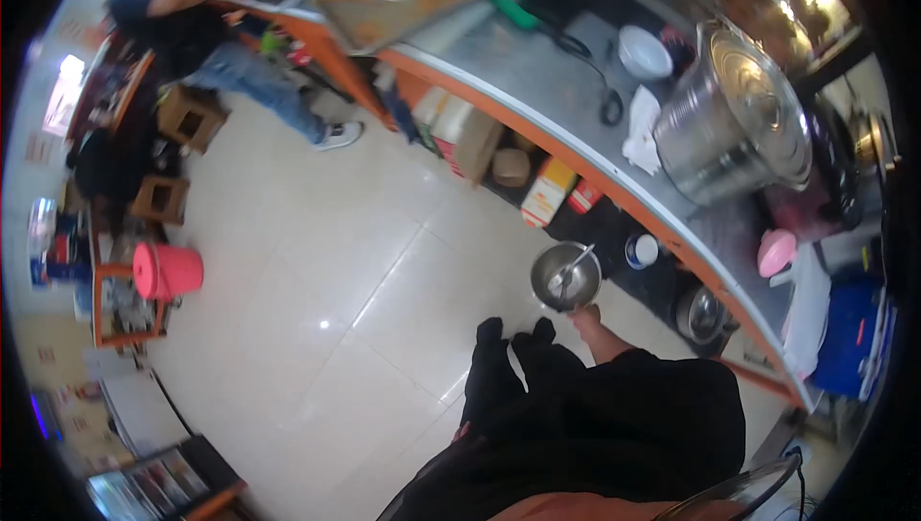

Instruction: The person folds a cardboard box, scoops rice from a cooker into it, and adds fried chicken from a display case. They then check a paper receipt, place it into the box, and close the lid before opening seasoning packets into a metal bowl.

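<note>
My right hand (583, 317) grips the near rim of a round metal bowl (540, 276), holding it low beside the counter. Inside the bowl lies a spoon-like metal utensil (578, 258), its handle leaning toward the far right rim; a little pale matter around it is too small to make out. Of my left hand (461, 432), only a sliver of skin shows at the side of my dark clothing, and its fingers are hidden.
An orange-edged counter (537, 104) carries a large metal pot (715, 123), a white bowl (645, 53) and a tray (360, 8). Boxes (550, 192) sit on the shelf below. A pink bucket (171, 270) and another person (182, 32) are at the left.
</note>
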Action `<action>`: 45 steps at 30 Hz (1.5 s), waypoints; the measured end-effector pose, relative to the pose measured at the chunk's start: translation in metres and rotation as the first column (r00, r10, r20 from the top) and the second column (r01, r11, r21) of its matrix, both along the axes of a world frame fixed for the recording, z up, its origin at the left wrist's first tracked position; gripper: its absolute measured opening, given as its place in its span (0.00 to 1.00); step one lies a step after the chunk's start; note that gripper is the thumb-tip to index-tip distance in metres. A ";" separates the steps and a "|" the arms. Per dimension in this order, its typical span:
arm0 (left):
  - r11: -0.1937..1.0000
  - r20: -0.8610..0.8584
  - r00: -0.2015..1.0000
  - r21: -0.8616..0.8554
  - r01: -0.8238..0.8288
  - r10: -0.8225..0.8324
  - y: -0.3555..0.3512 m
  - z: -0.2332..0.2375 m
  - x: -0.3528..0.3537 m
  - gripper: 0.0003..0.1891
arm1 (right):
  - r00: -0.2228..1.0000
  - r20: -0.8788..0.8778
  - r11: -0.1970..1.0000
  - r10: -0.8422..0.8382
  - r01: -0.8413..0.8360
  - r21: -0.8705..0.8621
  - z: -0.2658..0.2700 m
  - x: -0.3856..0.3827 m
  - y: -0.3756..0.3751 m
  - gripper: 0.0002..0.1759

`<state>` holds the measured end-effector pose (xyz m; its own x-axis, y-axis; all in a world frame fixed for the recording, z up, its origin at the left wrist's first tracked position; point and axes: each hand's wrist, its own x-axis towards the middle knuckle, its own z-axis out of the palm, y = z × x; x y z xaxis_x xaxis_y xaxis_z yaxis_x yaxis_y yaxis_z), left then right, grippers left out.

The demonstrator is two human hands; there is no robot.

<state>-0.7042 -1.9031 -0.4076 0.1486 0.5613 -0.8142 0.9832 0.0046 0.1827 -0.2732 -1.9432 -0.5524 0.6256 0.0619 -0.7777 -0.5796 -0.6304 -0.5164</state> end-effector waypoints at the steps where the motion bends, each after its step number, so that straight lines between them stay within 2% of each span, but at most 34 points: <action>1: 0.999 0.067 0.997 -0.017 -0.032 0.033 -0.004 0.005 -0.003 0.31 | 0.999 0.041 0.998 0.005 -0.007 0.057 0.026 -0.010 0.010 0.12; 2: 0.996 0.141 0.987 -0.049 -0.076 0.082 -0.013 0.011 -0.006 0.32 | 0.989 0.026 0.989 0.148 -0.148 0.023 0.053 -0.015 0.017 0.12; 3: 0.989 0.217 0.966 -0.083 -0.126 0.141 -0.021 0.017 -0.012 0.32 | 0.975 0.035 0.975 0.222 -0.222 -0.005 0.076 -0.023 0.028 0.14; 4: 0.978 0.287 0.936 -0.108 -0.178 0.202 -0.032 0.025 -0.018 0.33 | 0.932 -0.035 0.932 0.361 -0.360 0.034 0.085 -0.026 0.033 0.16; 6: 0.944 0.404 0.853 -0.141 -0.298 0.329 -0.058 0.039 -0.035 0.34 | 0.885 -0.120 0.892 0.449 -0.436 0.123 0.124 -0.042 0.058 0.15; 8: 0.899 0.495 0.755 -0.152 -0.411 0.429 -0.093 0.049 -0.056 0.36 | 0.729 -0.178 0.750 0.661 -0.650 0.123 0.147 -0.052 0.088 0.16; 10: 0.839 0.554 0.659 -0.146 -0.525 0.509 -0.135 0.059 -0.076 0.37 | 0.652 -0.193 0.679 0.733 -0.719 0.149 0.182 -0.083 0.123 0.17; 13: 0.716 0.616 0.513 -0.123 -0.687 0.598 -0.195 0.067 -0.105 0.39 | 0.519 -0.174 0.547 0.837 -0.798 0.254 0.172 -0.125 0.169 0.18; 15: 0.605 0.611 0.391 -0.185 -0.774 0.688 -0.220 0.059 -0.131 0.41 | 0.503 -0.157 0.527 0.850 -0.805 0.272 0.163 -0.153 0.195 0.20; 17: 0.457 0.567 0.137 -0.473 -0.754 0.813 -0.244 -0.005 -0.175 0.40 | 0.512 -0.134 0.528 0.849 -0.804 0.273 0.177 -0.197 0.221 0.21; 18: 0.327 0.457 0.167 -0.299 -0.896 0.874 -0.255 -0.030 -0.194 0.39 | 0.514 -0.123 0.528 0.849 -0.811 0.251 0.178 -0.222 0.233 0.22; 19: 0.057 0.264 -0.048 -0.376 -0.925 0.963 -0.246 0.043 -0.213 0.38 | 0.525 -0.118 0.537 0.843 -0.811 0.232 0.181 -0.244 0.244 0.22; 20: -0.012 0.314 -0.135 -0.365 -0.931 0.940 -0.241 0.071 -0.233 0.38 | 0.475 -0.101 0.485 0.874 -0.844 0.228 0.187 -0.273 0.257 0.22; 21: -0.034 0.363 -0.153 -0.314 -0.949 0.919 -0.281 0.140 -0.125 0.38 | 0.467 -0.113 0.480 0.877 -0.839 0.258 0.228 -0.147 0.214 0.22; 22: -0.082 0.406 -0.188 -0.265 -0.961 0.895 -0.291 0.167 -0.087 0.38 | 0.439 -0.129 0.457 0.889 -0.844 0.280 0.227 -0.114 0.211 0.22; 23: -0.163 0.354 -0.262 -0.285 -0.944 0.898 -0.300 0.181 -0.081 0.38 | 0.441 -0.175 0.474 0.880 -0.835 0.279 0.230 -0.117 0.211 0.22; 25: -0.301 0.309 -0.388 -0.294 -0.907 0.868 -0.303 0.196 -0.091 0.37 | 0.366 -0.183 0.405 0.913 -0.869 0.284 0.249 -0.144 0.208 0.22; 26: -0.333 0.297 -0.409 -0.276 -0.902 0.863 -0.301 0.198 -0.095 0.36 | 0.332 -0.191 0.376 0.924 -0.883 0.282 0.252 -0.154 0.210 0.21; 27: -0.369 0.276 -0.437 -0.263 -0.891 0.856 -0.300 0.196 -0.091 0.34 | 0.293 -0.189 0.338 0.937 -0.895 0.290 0.241 -0.158 0.215 0.20; 28: -0.410 0.270 -0.486 -0.295 -0.863 0.831 -0.291 0.194 -0.093 0.33 | 0.243 -0.143 0.274 0.959 -0.921 0.278 0.259 -0.171 0.237 0.19; 29: -0.407 0.325 -0.462 -0.225 -0.885 0.825 -0.303 0.190 -0.100 0.32 | 0.198 -0.114 0.223 0.973 -0.933 0.284 0.277 -0.185 0.237 0.18; 31: -0.418 0.415 -0.408 -0.071 -0.906 0.813 -0.322 0.140 -0.074 0.29 | 0.031 -0.036 0.041 0.999 -0.938 0.345 0.297 -0.190 0.252 0.15; 32: -0.426 0.429 -0.387 -0.005 -0.905 0.816 -0.336 0.128 -0.055 0.29 | -0.052 0.003 -0.050 0.999 -0.926 0.374 0.307 -0.197 0.259 0.14; 33: -0.428 0.414 -0.364 0.068 -0.901 0.834 -0.356 0.113 -0.024 0.28 | -0.064 0.018 -0.066 0.998 -0.926 0.373 0.299 -0.197 0.249 0.12; 34: -0.433 0.418 -0.348 0.128 -0.892 0.839 -0.363 0.097 0.015 0.27 | -0.062 0.079 -0.082 0.995 -0.954 0.290 0.293 -0.199 0.256 0.12; 36: -0.510 0.355 -0.440 0.130 -0.850 0.825 -0.379 0.077 0.093 0.25 | -0.224 0.108 -0.246 0.969 -0.928 0.281 0.285 -0.202 0.277 0.11; 37: 0.132 0.103 0.185 0.386 -0.913 0.977 -0.415 0.051 0.130 0.20 | -0.294 0.109 -0.313 0.950 -0.900 0.303 0.299 -0.211 0.280 0.11; 38: 0.231 -0.072 0.220 0.203 -0.952 0.973 -0.413 0.072 0.165 0.18 | -0.361 0.103 -0.374 0.927 -0.867 0.329 0.305 -0.218 0.281 0.11; 39: 0.187 -0.020 0.187 0.206 -0.961 0.982 -0.435 0.055 0.208 0.18 | -0.425 0.104 -0.432 0.899 -0.823 0.369 0.306 -0.236 0.282 0.11; 40: 0.143 0.032 0.153 0.206 -0.968 0.988 -0.435 0.081 0.239 0.18 | -0.482 0.117 -0.487 0.869 -0.784 0.385 0.311 -0.247 0.282 0.11; 41: -0.137 0.052 -0.135 0.049 -0.989 0.990 -0.431 0.073 0.298 0.18 | -0.539 0.126 -0.542 0.833 -0.748 0.383 0.320 -0.254 0.282 0.11; 42: -0.331 0.045 -0.333 -0.034 -0.943 0.942 -0.413 0.074 0.330 0.18 | -0.598 0.140 -0.601 0.789 -0.703 0.380 0.324 -0.271 0.294 0.11; 43: -0.430 0.038 -0.434 -0.082 -0.899 0.900 -0.401 0.081 0.362 0.18 | -0.616 0.163 -0.623 0.771 -0.674 0.398 0.336 -0.283 0.289 0.11; 45: -0.529 0.031 -0.538 -0.149 -0.836 0.842 -0.373 0.088 0.414 0.18 | -0.649 0.170 -0.650 0.741 -0.633 0.420 0.355 -0.300 0.281 0.11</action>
<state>-0.2901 -2.2760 -0.3191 -0.4601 -0.0856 -0.8837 -0.5532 0.8061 0.2100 -0.5734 -1.6623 -0.1972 -0.7737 0.2951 -0.5606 0.5569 -0.1051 -0.8239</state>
